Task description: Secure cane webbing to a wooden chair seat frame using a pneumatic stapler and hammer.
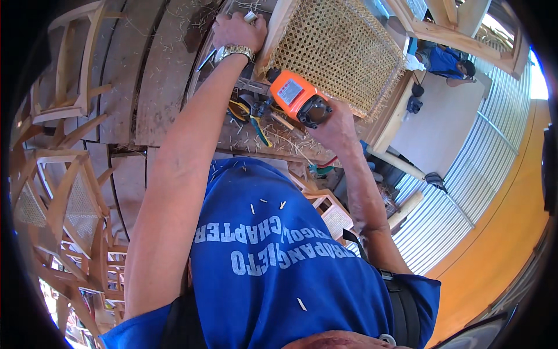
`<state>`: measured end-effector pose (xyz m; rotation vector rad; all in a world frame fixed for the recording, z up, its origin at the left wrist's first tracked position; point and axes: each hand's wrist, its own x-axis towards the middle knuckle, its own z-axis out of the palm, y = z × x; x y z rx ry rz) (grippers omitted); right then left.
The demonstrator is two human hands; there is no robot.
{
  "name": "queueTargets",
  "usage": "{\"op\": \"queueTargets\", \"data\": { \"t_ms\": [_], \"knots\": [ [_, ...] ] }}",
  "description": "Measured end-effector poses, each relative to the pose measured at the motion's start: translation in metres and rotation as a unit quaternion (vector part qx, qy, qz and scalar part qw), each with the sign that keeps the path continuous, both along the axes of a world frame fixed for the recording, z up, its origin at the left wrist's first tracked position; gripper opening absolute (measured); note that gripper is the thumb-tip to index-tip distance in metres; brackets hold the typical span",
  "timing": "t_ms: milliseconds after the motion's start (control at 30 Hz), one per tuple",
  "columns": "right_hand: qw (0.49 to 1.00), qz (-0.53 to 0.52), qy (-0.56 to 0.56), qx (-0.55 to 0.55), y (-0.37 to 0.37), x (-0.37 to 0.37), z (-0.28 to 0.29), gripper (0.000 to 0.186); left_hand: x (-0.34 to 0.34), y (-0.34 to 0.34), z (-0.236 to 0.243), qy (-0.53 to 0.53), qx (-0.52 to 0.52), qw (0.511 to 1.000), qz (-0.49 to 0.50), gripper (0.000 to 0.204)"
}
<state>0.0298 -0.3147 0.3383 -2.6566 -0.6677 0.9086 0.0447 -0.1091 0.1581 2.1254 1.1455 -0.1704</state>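
My left hand (237,34), with a watch at the wrist, is closed on a small pale piece (250,18) at the left edge of a wooden frame (271,41) with woven cane (334,49). My right hand (336,125) grips an orange power stapler or nail gun (297,96), its nose near that frame's lower left corner. Yellow-and-black pliers (259,127) lie just below the tool among cane scraps. Green-handled pliers (322,168) show partly below my right hand. The small piece's exact shape is unclear.
Chair frames (72,203) crowd the left; more wood framing (450,41) stands top right. A person in blue (444,64) is at the right, beyond a pale board (433,122). Planks (160,99) form the surface at upper left; corrugated metal (482,163) runs along the right.
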Motion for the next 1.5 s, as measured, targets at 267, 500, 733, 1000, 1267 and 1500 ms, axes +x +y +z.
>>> {"op": "queueTargets", "data": {
  "t_ms": [267, 500, 733, 1000, 1267, 1500],
  "knots": [
    [0.999, 0.034, -0.01, -0.033, 0.004, -0.002, 0.002, 0.034, 0.001, 0.002, -0.002, 0.009, 0.003, 1.0, -0.015, 0.07],
    [0.996, -0.062, 0.045, -0.039, 0.005, 0.012, 0.0, 0.028, 0.0, 0.001, 0.003, 0.019, 0.006, 1.0, -0.024, 0.072],
    [0.998, -0.046, 0.032, -0.009, 0.002, 0.013, -0.004, 0.026, 0.0, 0.002, 0.004, 0.008, 0.002, 1.0, -0.008, 0.072],
    [0.999, -0.007, 0.039, -0.011, -0.012, 0.003, 0.008, 0.032, 0.001, -0.002, -0.003, 0.006, 0.0, 1.0, -0.009, 0.069],
    [0.96, -0.204, 0.16, -0.101, -0.207, -0.076, 0.022, 0.038, -0.001, 0.003, -0.005, 0.0, 0.016, 1.0, -0.003, 0.07],
    [0.929, -0.332, 0.123, -0.11, -0.388, -0.129, -0.072, 0.06, 0.002, 0.002, -0.002, 0.011, 0.031, 0.999, -0.026, 0.069]
  ]
}}
